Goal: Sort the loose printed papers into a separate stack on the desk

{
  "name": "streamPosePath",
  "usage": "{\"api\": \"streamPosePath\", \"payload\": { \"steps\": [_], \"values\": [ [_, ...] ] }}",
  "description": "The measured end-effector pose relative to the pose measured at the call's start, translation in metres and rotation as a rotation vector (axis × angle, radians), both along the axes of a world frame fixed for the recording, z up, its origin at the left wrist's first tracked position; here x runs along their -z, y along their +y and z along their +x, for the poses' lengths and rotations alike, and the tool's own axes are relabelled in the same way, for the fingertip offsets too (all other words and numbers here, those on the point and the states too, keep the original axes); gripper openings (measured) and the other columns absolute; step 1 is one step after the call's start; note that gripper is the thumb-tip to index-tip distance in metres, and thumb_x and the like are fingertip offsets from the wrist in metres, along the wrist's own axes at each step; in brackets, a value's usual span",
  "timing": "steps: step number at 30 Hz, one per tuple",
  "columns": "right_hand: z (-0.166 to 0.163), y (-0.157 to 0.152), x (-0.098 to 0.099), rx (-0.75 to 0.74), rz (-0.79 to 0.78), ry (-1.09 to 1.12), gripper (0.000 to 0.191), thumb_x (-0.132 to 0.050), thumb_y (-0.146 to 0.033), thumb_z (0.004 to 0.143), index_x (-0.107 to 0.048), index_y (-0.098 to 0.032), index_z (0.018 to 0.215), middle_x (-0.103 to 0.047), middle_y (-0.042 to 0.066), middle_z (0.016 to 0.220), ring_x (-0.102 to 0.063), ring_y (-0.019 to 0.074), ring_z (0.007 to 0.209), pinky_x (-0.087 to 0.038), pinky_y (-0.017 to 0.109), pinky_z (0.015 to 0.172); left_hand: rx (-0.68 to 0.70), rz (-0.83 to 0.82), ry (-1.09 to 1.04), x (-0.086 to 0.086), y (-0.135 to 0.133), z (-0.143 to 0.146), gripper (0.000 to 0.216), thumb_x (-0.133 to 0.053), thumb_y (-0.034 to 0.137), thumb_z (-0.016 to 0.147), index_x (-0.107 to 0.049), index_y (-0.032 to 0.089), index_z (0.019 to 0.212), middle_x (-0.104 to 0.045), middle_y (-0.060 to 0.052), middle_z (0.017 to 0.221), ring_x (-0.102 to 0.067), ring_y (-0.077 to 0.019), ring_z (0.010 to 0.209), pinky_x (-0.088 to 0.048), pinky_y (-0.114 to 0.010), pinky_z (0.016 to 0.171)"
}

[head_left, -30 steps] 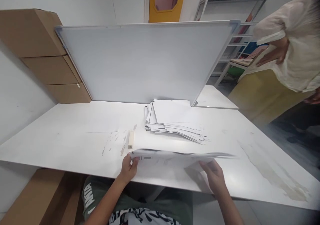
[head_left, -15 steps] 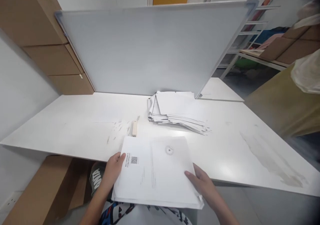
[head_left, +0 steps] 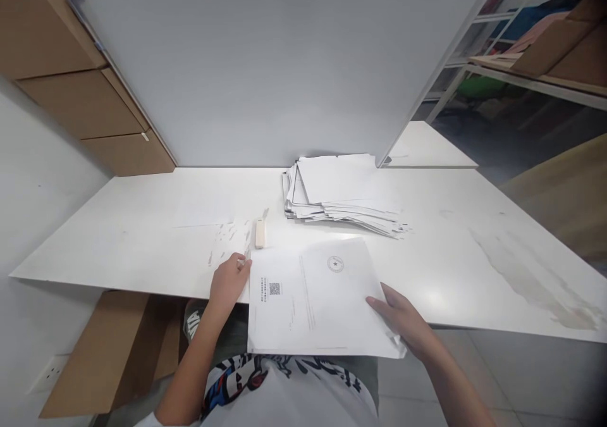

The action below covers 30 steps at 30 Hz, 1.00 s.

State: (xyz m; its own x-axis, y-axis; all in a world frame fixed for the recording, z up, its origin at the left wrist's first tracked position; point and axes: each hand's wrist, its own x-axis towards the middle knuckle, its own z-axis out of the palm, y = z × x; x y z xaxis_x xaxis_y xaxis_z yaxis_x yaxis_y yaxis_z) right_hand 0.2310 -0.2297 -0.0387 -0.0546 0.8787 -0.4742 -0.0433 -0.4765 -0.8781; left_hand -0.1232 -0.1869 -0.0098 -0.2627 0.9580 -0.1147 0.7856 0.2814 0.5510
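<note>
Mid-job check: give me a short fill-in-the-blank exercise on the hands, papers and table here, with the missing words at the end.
1. The right hand has its ____ on top of the held papers.
2. The round stamp on those papers has a ____ at its centre.
3. Seen from the person, the small beige object lies to the ____ of the loose paper stack.

Missing words: thumb; star; left.
</note>
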Motion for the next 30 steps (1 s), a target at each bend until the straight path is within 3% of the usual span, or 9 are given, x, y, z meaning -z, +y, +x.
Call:
{"api": "streamPosePath", "payload": {
  "steps": [6,11,13,15,18,20,22,26,30],
  "values": [
    [0.006,-0.003,0.011,-0.01,-0.047,0.038,0.055,-0.071,-0.046,0.07,-0.062,-0.019,0.117,-0.074,0.009,0.099,-0.069,0.0312,0.084,-0.054,0.04,0.073,0.067,-0.002,0.136,0.009,0.015,0.015,0.021,-0.052,0.033,0.084,-0.058,0.02,0.098,-0.062,-0.003,0.071,-0.059,-0.0228,0.066,-0.032,-0.027,0.056],
    [0.004,-0.005,0.01,0.032,-0.06,0.027,0.057,-0.071,-0.047,0.071,-0.06,-0.018,0.119,-0.073,0.01,0.102,-0.068,0.0322,0.087,-0.054,0.041,0.075,0.08,0.053,0.204,0.017,0.014,0.016,0.021,-0.047,0.034,0.088,-0.057,0.02,0.1,-0.064,-0.004,0.078,-0.062,-0.0224,0.068,-0.038,-0.029,0.057],
    [0.003,-0.002,0.008,0.019,-0.06,0.024,0.059,-0.071,-0.047,0.07,-0.059,-0.017,0.12,-0.072,0.01,0.103,-0.068,0.0323,0.089,-0.054,0.041,0.075,0.074,0.105,0.222,0.016,0.016,0.017,0.024,-0.042,0.031,0.091,-0.057,0.019,0.106,-0.067,-0.007,0.088,-0.064,-0.0243,0.077,-0.044,-0.032,0.062],
    [0.003,0.002,0.006,-0.004,-0.059,0.017,0.061,-0.07,-0.047,0.07,-0.057,-0.017,0.122,-0.072,0.01,0.104,-0.068,0.032,0.09,-0.054,0.04,0.074,0.073,0.18,0.237,0.016,0.021,0.018,0.03,-0.037,0.028,0.093,-0.055,0.018,0.114,-0.066,-0.011,0.106,-0.062,-0.0257,0.098,-0.048,-0.037,0.078],
    [0.005,0.006,0.006,-0.024,-0.053,0.006,0.062,-0.069,-0.047,0.071,-0.056,-0.016,0.124,-0.072,0.01,0.105,-0.068,0.0312,0.089,-0.054,0.038,0.073,0.261,0.393,0.267,0.02,0.032,0.02,0.034,-0.034,0.024,0.095,-0.055,0.016,0.12,-0.061,-0.011,0.124,-0.052,-0.024,0.121,-0.041,-0.04,0.101],
    [0.006,0.007,0.006,-0.029,-0.056,0.008,0.063,-0.069,-0.047,0.071,-0.055,-0.016,0.125,-0.072,0.01,0.105,-0.068,0.0311,0.089,-0.054,0.038,0.072,0.428,0.544,0.294,0.028,0.039,0.02,0.034,-0.035,0.021,0.095,-0.058,0.015,0.119,-0.062,-0.011,0.125,-0.052,-0.0225,0.123,-0.042,-0.04,0.105],
    [0.007,0.008,0.006,-0.026,-0.065,0.009,0.064,-0.069,-0.048,0.071,-0.055,-0.016,0.125,-0.072,0.01,0.105,-0.068,0.0312,0.088,-0.054,0.038,0.072,0.495,0.625,0.318,0.036,0.042,0.019,0.035,-0.033,0.017,0.095,-0.059,0.014,0.119,-0.063,-0.011,0.124,-0.054,-0.0213,0.122,-0.045,-0.039,0.103],
    [0.008,0.01,0.006,-0.022,-0.071,0.003,0.064,-0.07,-0.047,0.071,-0.055,-0.017,0.124,-0.072,0.01,0.105,-0.068,0.0313,0.088,-0.054,0.038,0.073,0.51,0.596,0.319,0.046,0.037,0.018,0.038,-0.036,0.025,0.096,-0.054,0.012,0.127,-0.058,-0.013,0.131,-0.048,-0.0217,0.127,-0.044,-0.04,0.104],
    [0.008,0.011,0.008,-0.029,-0.066,0.008,0.063,-0.069,-0.049,0.071,-0.056,-0.016,0.122,-0.072,0.011,0.104,-0.068,0.0309,0.087,-0.054,0.039,0.072,0.579,0.434,0.313,0.047,0.024,0.018,0.059,-0.04,0.039,0.094,-0.029,0.009,0.144,-0.035,-0.017,0.149,-0.025,-0.0265,0.14,-0.038,-0.046,0.108]
  ]
}}
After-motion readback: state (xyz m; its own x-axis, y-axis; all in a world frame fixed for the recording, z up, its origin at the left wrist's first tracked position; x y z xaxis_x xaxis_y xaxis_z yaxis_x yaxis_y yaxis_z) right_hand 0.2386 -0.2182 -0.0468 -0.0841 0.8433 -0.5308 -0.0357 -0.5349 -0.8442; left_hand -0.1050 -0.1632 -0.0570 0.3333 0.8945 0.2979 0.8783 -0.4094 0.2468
